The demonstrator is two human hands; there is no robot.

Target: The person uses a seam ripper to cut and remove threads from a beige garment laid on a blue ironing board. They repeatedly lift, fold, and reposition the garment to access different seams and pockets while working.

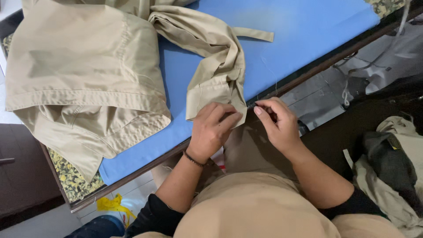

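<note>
Item: khaki garment (88, 79), heaped on a blue-covered table (308, 31). The bulk is folded over the table's far-left part, with a hemmed fold hanging past the near edge. One narrower section (211, 57), a sleeve or leg, runs from the heap diagonally down to the near edge, its long axis pointing at the hands; its cuffed end (211, 94) lies right at that edge.

Left hand (213, 128): fingers curled, pinching the corner of the cuffed end; a dark cord bracelet (194, 159) sits at the wrist.

Right hand (277, 123): closed, fingertips pinched together just beside the cuff corner, nearly touching the left hand. What it grips is too small to tell, perhaps a thread or needle.

Both hands meet at the cuff; the left is the nearer to the cloth itself.

Surroundings: a loose khaki strip (253, 34) on the blue cover; more folded clothing (392, 163) at the person's right; a yellow scrap (112, 205) on the floor below the near edge.
</note>
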